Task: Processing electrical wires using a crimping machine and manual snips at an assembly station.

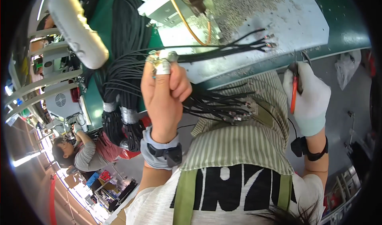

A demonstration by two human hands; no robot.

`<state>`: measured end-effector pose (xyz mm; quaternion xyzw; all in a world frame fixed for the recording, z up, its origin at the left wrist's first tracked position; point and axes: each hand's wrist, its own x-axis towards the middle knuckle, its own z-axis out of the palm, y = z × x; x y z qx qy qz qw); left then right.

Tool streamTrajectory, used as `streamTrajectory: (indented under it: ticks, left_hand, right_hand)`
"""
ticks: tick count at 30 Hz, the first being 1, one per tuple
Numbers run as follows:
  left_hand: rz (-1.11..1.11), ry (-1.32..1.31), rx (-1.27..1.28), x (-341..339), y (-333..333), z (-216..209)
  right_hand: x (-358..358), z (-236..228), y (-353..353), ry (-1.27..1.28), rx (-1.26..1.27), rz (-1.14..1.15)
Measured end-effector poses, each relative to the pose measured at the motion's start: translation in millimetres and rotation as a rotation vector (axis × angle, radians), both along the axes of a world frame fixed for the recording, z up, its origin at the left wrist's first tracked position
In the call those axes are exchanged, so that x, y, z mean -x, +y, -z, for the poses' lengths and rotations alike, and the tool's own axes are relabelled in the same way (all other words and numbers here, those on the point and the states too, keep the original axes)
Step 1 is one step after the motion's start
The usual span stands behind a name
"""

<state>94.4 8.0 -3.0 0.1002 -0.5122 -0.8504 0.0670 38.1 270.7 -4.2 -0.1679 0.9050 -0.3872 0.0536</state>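
Left to right on a clock face: a white tubular lamp (77, 30) glows at 10 o'clock; a co-worker (85, 157) in grey sits at 8. At 9, nearer the centre, black cable bundles (129, 115) are bound with silvery wrapping. Just off centre toward 10, the bare left hand (165, 93), fingertips taped, pinches black cables (234, 50) whose ends point to 2 o'clock over a pale board (310, 26). More cables (223, 109) lie across the striped apron (238, 143). At 3, the white-gloved right hand (312, 93) grips red-handled cutters (294, 93), blades toward 12.
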Motion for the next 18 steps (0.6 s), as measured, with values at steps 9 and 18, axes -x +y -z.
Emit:
streamTrajectory:
  ticks: [9,18]
  left_hand:
    - [0.097,0.077,0.205,-8.5,13.0,-15.4]
    - [0.114,0.026,0.486,-20.2,9.8,-25.5]
  right_hand:
    - [-49.6,60.9,-2.0,0.226,-0.058,-0.713]
    - [-58.9,84.9,-20.2,0.418,-0.171,-0.766]
